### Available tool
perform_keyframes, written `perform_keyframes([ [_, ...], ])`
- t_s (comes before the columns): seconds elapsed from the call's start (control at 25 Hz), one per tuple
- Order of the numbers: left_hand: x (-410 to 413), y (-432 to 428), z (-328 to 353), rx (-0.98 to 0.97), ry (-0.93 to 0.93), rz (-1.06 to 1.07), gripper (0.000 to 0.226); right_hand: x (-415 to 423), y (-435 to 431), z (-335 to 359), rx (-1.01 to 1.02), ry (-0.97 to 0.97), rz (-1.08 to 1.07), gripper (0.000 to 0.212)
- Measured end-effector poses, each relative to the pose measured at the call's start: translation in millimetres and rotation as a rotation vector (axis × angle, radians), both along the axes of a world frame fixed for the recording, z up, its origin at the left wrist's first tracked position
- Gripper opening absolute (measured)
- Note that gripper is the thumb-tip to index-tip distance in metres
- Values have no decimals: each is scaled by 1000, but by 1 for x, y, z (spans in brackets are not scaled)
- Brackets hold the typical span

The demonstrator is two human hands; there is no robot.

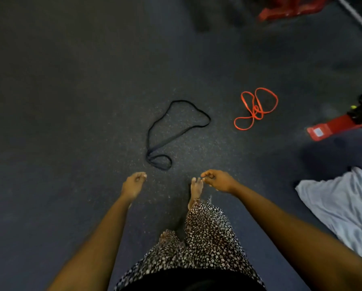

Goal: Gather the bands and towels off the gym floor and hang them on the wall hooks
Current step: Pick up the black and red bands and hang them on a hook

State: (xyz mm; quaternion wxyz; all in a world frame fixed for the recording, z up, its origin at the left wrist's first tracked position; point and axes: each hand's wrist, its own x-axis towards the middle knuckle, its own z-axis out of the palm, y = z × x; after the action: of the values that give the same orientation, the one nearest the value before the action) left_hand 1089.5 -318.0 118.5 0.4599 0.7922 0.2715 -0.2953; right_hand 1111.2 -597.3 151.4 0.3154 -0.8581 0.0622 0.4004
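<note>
Speckled gym floor (pixel 71 101): black band (pixel 177 135), orange band (pixel 256 110), pale towel (pixel 339 206); left hand (pixel 133 185) and right hand (pixel 218 181) loosely curled, empty.

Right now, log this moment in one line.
left hand: empty | right hand: empty | black band: floor, ahead | orange band: floor, ahead-right | pale towel: floor, right | gathered: nothing

Gym. Evidence: dark speckled rubber floor (pixel 71 101); black band (pixel 181 101) lying on it; red band (pixel 256 110) right of the black band; red equipment base (pixel 331 128) farther right; pale towel (pixel 339 202) right and nearer; blurred red frame (pixel 289 9) beyond.
</note>
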Motion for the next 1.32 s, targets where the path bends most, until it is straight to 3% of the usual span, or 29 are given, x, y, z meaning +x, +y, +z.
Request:
perform_keyframes([
  [0.16,90,-8,-63,55,51,114,39,126,15,-98,-23,122,74,30],
  [0.32,146,-5,-159,141,84,206,37,196,49,-221,-79,134,132,31],
  [0.52,164,13,-351,147,189,167,38,214,92,-440,-287,139,706,38],
  [0.6,161,18,-400,146,195,173,39,210,109,-504,-300,44,869,44],
  [0.76,159,19,-461,92,168,187,43,190,136,-580,-340,-74,878,51],
  [0.88,164,13,-445,58,146,192,56,183,134,-556,-351,-113,848,39],
  [1.0,177,5,-385,-34,68,222,66,197,112,-485,-150,-60,459,40],
  [1.12,203,-4,-292,-147,-5,169,74,222,79,-372,-13,-96,103,35],
  [1.32,253,-18,-118,-236,-123,-170,94,252,35,-151,93,-295,93,26],
])
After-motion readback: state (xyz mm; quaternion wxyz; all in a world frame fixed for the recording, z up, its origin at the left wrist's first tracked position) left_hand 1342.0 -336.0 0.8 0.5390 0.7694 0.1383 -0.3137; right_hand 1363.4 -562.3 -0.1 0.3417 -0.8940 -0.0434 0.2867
